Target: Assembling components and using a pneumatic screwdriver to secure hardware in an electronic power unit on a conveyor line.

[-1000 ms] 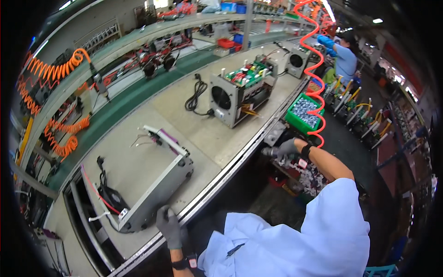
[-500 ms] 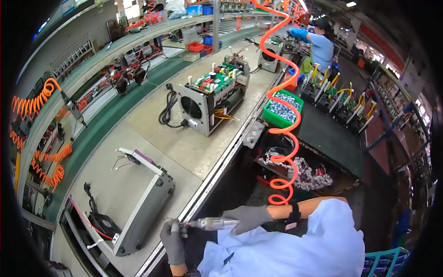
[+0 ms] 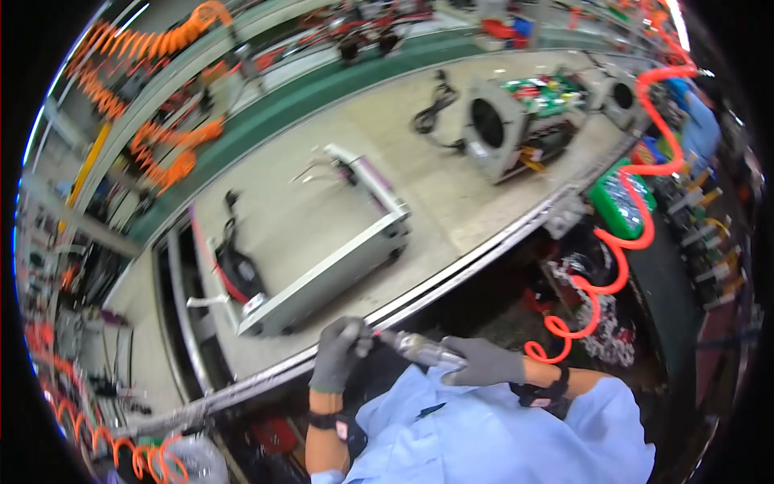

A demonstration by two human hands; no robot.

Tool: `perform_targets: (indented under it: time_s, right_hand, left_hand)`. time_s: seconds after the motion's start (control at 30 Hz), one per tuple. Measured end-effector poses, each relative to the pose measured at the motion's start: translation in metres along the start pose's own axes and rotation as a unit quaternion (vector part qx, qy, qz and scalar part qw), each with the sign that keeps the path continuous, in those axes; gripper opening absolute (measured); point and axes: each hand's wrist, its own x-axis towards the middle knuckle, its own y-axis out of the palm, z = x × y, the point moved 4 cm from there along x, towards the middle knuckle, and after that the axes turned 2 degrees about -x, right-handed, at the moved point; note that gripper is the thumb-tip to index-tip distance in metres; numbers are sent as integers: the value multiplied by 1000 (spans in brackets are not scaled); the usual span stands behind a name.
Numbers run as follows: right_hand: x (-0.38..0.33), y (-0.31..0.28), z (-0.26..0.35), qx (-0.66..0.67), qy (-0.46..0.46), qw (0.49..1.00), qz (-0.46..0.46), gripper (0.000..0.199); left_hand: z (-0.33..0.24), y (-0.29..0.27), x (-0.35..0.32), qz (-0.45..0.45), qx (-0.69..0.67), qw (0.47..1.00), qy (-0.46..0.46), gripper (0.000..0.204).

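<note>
My right hand [image 3: 487, 361], in a grey glove, is wrapped around a silver air screwdriver [image 3: 421, 350] that points to the left. At the tool's tip my left hand [image 3: 339, 355], gloved too, is closed with its fingers curled; what they pinch, if anything, is too small to make out. Both hands are in front of the bench's metal edge. Just beyond them on the bench lies a grey metal frame [image 3: 330, 278], open on its far side, with loose wires and a black fan [image 3: 240, 273] at its left end.
Farther right stands a unit with a fan and green circuit board [image 3: 488, 121], its black cord [image 3: 437, 105] beside it. An orange coiled hose [image 3: 619, 282] hangs at right, near a green bin [image 3: 617, 202] of small metal parts. A co-worker in blue [image 3: 700, 129] is at the far right.
The view has swung left, so the bench and its contents appear farther right. My left hand and the screwdriver tip stay close together. The right hand keeps its grip.
</note>
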Motion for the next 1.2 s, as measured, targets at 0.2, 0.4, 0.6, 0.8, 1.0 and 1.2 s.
perform_targets:
  time_s: [0.2,0.4,0.6,0.8,1.0,1.2]
  right_hand:
    - [-4,2,6,75,125,985,93,59]
    - [3,20,-14,54,23,998,-34,56]
    - [12,29,-11,48,26,994,-95,53]
    - [23,45,-27,109,46,987,-105,47]
    - [35,40,-7,194,64,969,-141,34]
    - [57,41,-19,149,70,975,-147,34]
  left_hand:
    - [-5,0,-11,-56,46,995,-76,27]
    - [5,9,5,-91,33,992,-86,27]
    - [7,14,12,-143,34,985,-85,30]
    - [-2,7,-19,-91,127,985,-69,50]
    - [-57,-126,-157,-485,333,803,98,31]
    - [-124,-198,-361,-684,608,398,-66,19]
